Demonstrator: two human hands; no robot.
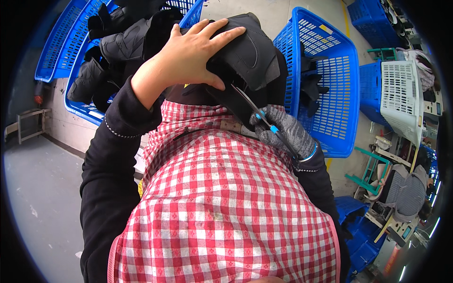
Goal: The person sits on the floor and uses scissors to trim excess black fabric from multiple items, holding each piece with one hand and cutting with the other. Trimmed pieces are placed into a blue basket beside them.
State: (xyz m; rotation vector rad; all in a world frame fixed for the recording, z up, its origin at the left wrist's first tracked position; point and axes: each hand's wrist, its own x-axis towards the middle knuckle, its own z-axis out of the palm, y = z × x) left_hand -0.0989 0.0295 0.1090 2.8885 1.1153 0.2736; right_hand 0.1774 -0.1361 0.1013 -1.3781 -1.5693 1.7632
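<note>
Left hand (pixel 196 49) is grasping black shoe piece (pixel 257 52) near left edge of right basket (pixel 347 115); right hand (pixel 295 132) is gripping scissors (pixel 261 116). You're seemingly mid-work; more pieces (pixel 123 45) are filling left basket (pixel 81 112), finished count unclear.

A red-and-white checked apron (pixel 226 212) with pink edging (pixel 338 250) fills six o'clock. Black sleeves (pixel 109 165), toward nine and four, carry pale dotted cuff trim (pixel 123 136). A mottled grey knit glove (pixel 293 132), blue-edged, covers the right hand (pixel 285 128) at three.
</note>
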